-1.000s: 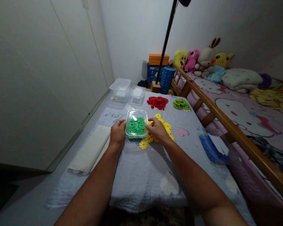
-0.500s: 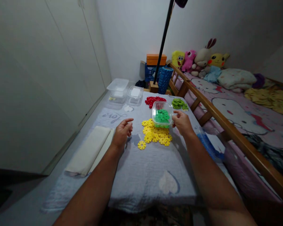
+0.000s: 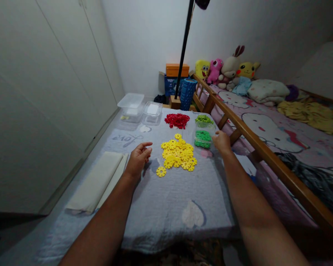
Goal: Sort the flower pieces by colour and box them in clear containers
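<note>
My right hand (image 3: 222, 142) has its fingers closed at the right rim of a clear plastic container (image 3: 204, 127) holding bright green pieces (image 3: 202, 139). The container is at the right side of the table, just in front of a light green pile (image 3: 204, 119). To its left lies a spread heap of yellow notched discs (image 3: 179, 153), with one yellow disc (image 3: 161, 171) a little apart. My left hand (image 3: 138, 159) hovers left of the yellow heap, fingers loosely bent and apart, holding nothing. A pile of small red pieces (image 3: 177, 120) lies behind the yellow discs.
Clear plastic containers (image 3: 131, 107) and a lidded one (image 3: 152, 111) stand at the back left. A folded cream cloth (image 3: 97, 181) lies on the left. A wooden bed rail (image 3: 238, 127) runs along the right; a black lamp pole (image 3: 184, 51) rises behind the table.
My right hand has moved the container of green pieces rightward, from above the yellow discs to the right side of the table. The view has shifted slightly; my left hand stays nearly in place.
</note>
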Tool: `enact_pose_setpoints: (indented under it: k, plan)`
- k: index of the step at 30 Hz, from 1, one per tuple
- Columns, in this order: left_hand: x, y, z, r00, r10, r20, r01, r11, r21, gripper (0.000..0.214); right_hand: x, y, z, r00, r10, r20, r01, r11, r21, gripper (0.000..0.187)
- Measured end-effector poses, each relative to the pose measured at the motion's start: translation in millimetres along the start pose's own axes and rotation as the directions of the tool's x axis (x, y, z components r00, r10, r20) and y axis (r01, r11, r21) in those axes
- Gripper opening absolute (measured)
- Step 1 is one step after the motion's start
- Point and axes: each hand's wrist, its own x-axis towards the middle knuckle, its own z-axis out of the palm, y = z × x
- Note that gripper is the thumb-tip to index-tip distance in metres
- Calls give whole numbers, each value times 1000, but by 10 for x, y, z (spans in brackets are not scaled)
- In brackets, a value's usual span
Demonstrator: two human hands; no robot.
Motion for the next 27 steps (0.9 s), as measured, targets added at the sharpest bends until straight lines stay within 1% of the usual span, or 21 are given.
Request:
enact_pose_setpoints:
  k: [2, 3, 4, 6, 8, 10, 11, 15, 20, 27]
  plan:
    - [-1, -1, 5, 1000, -3, 4, 3, 1000, 3, 42, -64, -60, -6, 996, -71, -52, 57, 973, -226, 35]
    - [-2, -1, 7, 1000, -4, 6, 4, 1000, 5, 42, -117, -116, 6, 992, -105, -65, 80, 947, -311, 34]
    - [-3, 0, 10, 1000, -5, 8, 5, 1000, 9, 42, -180, -186, 30, 987, -152, -48, 125, 925, -358, 34]
    - [-4, 0, 13, 1000, -7, 12, 7, 1000, 16, 42, -316, -343, 107, 967, -252, 39, 246, 885, -394, 31]
    - [-5, -3, 15, 1000, -6, 14, 6, 1000, 20, 42, -429, -482, 196, 935, -321, 151, 354, 836, -420, 30]
    - [-7, -7, 13, 1000, -5, 16, 4, 1000, 29, 42, -488, -568, 264, 908, -353, 225, 418, 791, -446, 30]
    - [-8, -9, 10, 1000, -5, 18, 4, 999, 34, 42, -495, -588, 282, 901, -359, 244, 434, 776, -458, 29]
    - [-11, -13, -5, 1000, -6, 22, 5, 999, 44, 44, -429, -559, 244, 904, -333, 268, 427, 750, -505, 29]
    - [-12, -18, -15, 999, -5, 34, 4, 999, 37, 44, -336, -437, 82, 928, -262, 264, 369, 739, -564, 32]
    - [-23, -23, -13, 999, 2, 49, -4, 1000, 30, 42, -159, -213, -141, 949, -163, 268, 300, 722, -623, 37]
